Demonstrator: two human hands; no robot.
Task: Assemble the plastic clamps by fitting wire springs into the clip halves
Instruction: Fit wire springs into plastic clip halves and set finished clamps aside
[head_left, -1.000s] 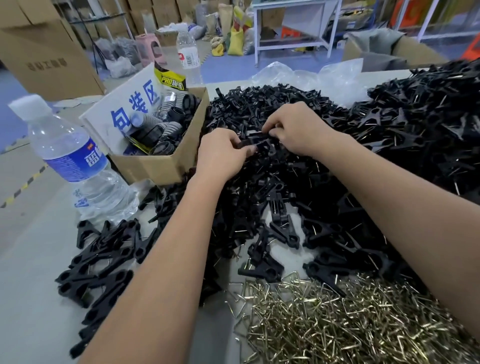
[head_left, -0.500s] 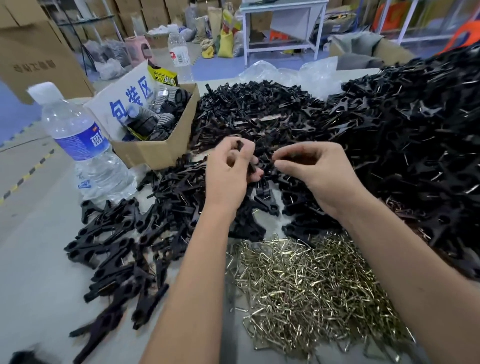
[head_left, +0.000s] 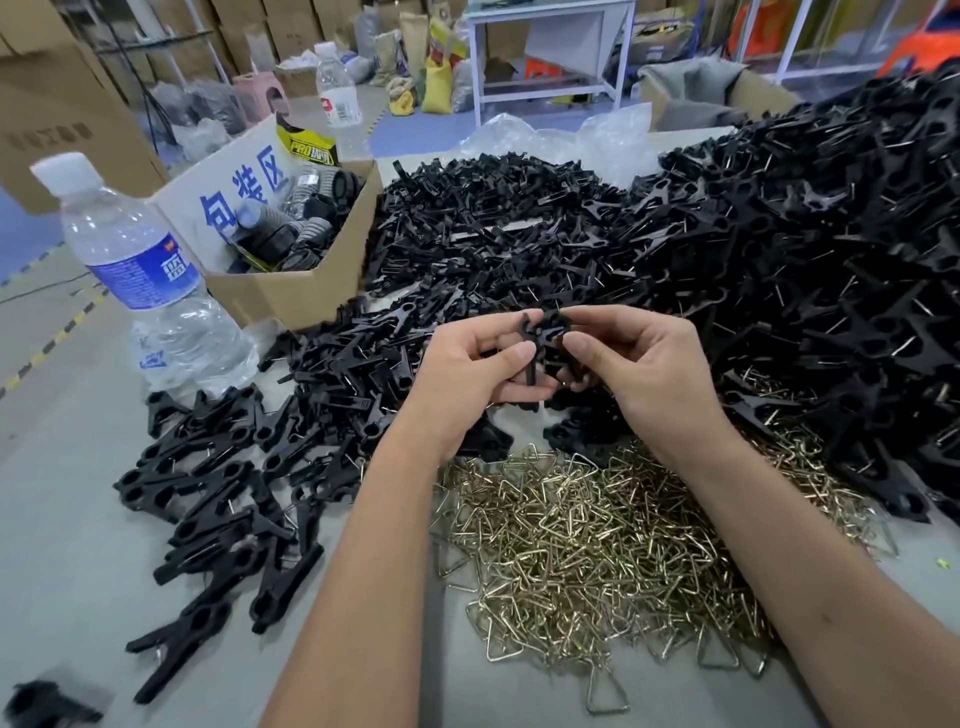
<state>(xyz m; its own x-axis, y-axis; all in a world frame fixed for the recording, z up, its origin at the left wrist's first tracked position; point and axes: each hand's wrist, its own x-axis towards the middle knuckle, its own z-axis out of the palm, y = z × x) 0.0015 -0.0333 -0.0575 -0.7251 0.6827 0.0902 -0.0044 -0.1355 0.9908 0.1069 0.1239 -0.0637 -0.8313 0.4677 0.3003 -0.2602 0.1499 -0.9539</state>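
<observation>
Far left: water bottle (head_left: 140, 280) standing, cardboard box (head_left: 291, 291) just beside it. Finished clamps (head_left: 208, 499) lying spread on the table (head_left: 67, 519).

Centre: left hand (head_left: 467, 379) is pinching one black clip half (head_left: 530, 353), thumb curled over it; right hand (head_left: 644, 374) is pinching its mate (head_left: 558, 327). The halves are touching above the pile.

Advice: line up the pivots squarely before reaching for a spring, or the halves may slip.

Wire springs (head_left: 597, 551) are lying heaped just below the wrists. Right: loose clip halves (head_left: 779, 270) piled high.
</observation>
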